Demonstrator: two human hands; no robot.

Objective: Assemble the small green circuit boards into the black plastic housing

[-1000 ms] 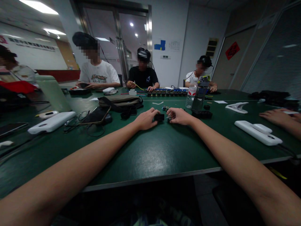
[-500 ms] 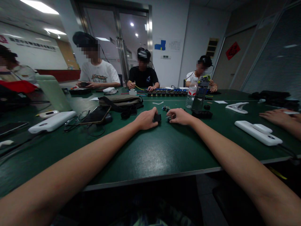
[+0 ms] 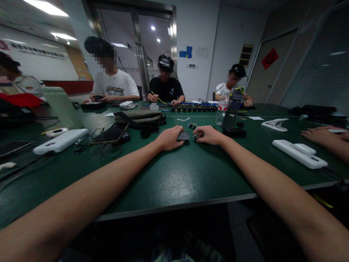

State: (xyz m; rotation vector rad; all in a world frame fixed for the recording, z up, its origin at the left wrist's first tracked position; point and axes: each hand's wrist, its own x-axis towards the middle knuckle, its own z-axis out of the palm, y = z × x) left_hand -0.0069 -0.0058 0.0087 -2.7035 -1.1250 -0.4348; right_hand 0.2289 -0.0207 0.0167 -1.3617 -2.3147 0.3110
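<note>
Over the middle of the green table point(image 3: 174, 174), my left hand point(image 3: 171, 138) is closed on a small dark grey rectangular block point(image 3: 184, 136), whose marked top face tilts toward me. Just to its right, my right hand point(image 3: 209, 135) pinches a small part point(image 3: 195, 137) that looks dark and metallic; its kind is too small to make out. A narrow gap separates the two held things. Right behind my hands lies a small bundle of coloured wires or electronic bits point(image 3: 192, 125) on the table.
Left stand a pale green bottle point(image 3: 61, 107), a white power bank point(image 3: 60, 141), a phone point(image 3: 111, 133) and a grey-brown bag point(image 3: 140, 118). Right are a clear bottle point(image 3: 221, 111), a black case point(image 3: 233, 132) and a white device point(image 3: 298, 153). Co-workers sit across; another person's hand point(image 3: 317, 136) rests at right.
The block in my left hand has turned, so its marked grey face now shows where a plain black side showed before. My right hand has hardly moved.
</note>
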